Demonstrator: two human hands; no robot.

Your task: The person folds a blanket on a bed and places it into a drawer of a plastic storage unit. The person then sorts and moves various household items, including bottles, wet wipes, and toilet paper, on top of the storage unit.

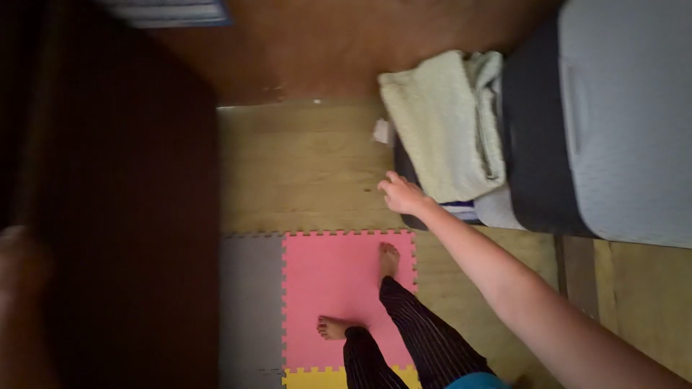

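My right hand [400, 193] reaches forward on an outstretched arm, its fingers loosely bent and holding nothing. It is just left of a folded pale green blanket [443, 122] that lies on the corner of a bed [627, 122] with a grey cover. A dim, blurred skin-toned shape [21, 295] at the lower left edge looks like my left hand, against a dark wooden panel [122, 216]. Its fingers cannot be made out. My bare feet [389, 259] stand on a pink foam mat tile [324, 281].
Grey [249, 302] and yellow [317, 378] foam tiles join the pink one on a light wooden floor [303, 166]. A small white scrap [380, 131] lies beside the bed. The bed's dark side [530, 144] closes off the right.
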